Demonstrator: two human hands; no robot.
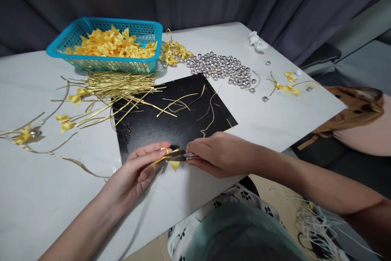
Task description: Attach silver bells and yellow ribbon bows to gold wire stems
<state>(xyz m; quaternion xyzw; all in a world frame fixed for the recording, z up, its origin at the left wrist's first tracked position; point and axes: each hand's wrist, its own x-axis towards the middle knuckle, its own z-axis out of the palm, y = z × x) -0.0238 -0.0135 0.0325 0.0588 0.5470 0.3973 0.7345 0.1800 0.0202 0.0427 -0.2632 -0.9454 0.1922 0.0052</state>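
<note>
My left hand (139, 169) pinches a small yellow ribbon bow (174, 164) with a gold wire at the near edge of a black mat (171, 124). My right hand (218, 155) is closed around a small metal tool (183, 155), whose tip meets the bow between the two hands. Both hands rest on the white table (275, 118) close to its front edge.
A blue basket (105, 45) of yellow bows stands at the back left. Gold wires (119, 86) lie bundled before it, some spilling onto the mat. Silver beads (222, 69) are heaped at the back right. Finished bow pieces (287, 86) lie right; others (26, 134) left.
</note>
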